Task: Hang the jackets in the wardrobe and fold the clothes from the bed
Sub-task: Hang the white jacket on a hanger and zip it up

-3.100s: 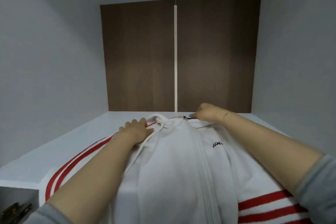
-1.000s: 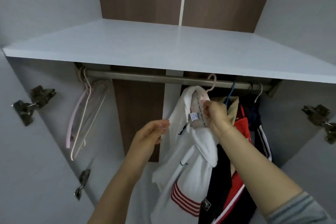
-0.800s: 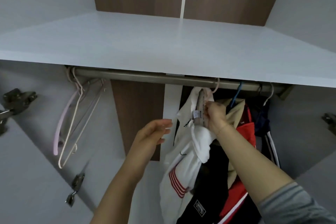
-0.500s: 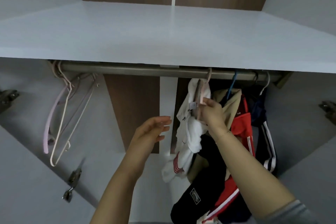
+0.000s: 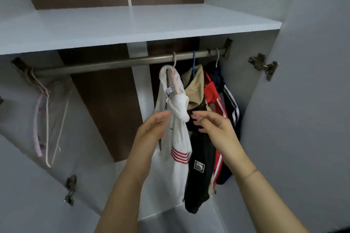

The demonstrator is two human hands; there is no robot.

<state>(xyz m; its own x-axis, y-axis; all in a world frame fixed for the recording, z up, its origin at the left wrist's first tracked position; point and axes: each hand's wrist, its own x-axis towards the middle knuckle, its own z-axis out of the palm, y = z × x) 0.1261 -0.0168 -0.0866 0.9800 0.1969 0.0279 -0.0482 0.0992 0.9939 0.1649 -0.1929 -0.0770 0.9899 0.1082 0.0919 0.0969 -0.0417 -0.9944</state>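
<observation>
The wardrobe (image 5: 303, 100) is a smooth pale grey box with a dark wood-grain back panel, its flat white shelf (image 5: 132, 24) running across from 9 to 2 o'clock. Beneath the shelf, one round brushed-metal rail (image 5: 113, 63) slants from 9 toward 1 o'clock.

Four or so soft garments hang bunched at the rail's right end. The white jacket (image 5: 176, 166), limp cotton with red stripes on one cuff, hangs on a pale pink hanger (image 5: 174, 81) just right of centre. Touching it at 3 o'clock is a black jacket (image 5: 198, 157) with one square white patch, topped by a tan garment (image 5: 195, 85) on a blue hook; further right hang a red jacket (image 5: 214, 91) with white stripes and a navy jacket (image 5: 230, 104) with three white stripes.

Both bare hands are raised at centre with loose fingers, gripping nothing: the left hand (image 5: 153, 128) just touches or overlaps the white jacket's left edge, the right hand (image 5: 212, 126) is in front of the black jacket.

At 9 o'clock a few thin empty hangers (image 5: 45, 115), pink and cream, dangle; their count is unclear. Three metal hinges (image 5: 263, 65) show on the doors.
</observation>
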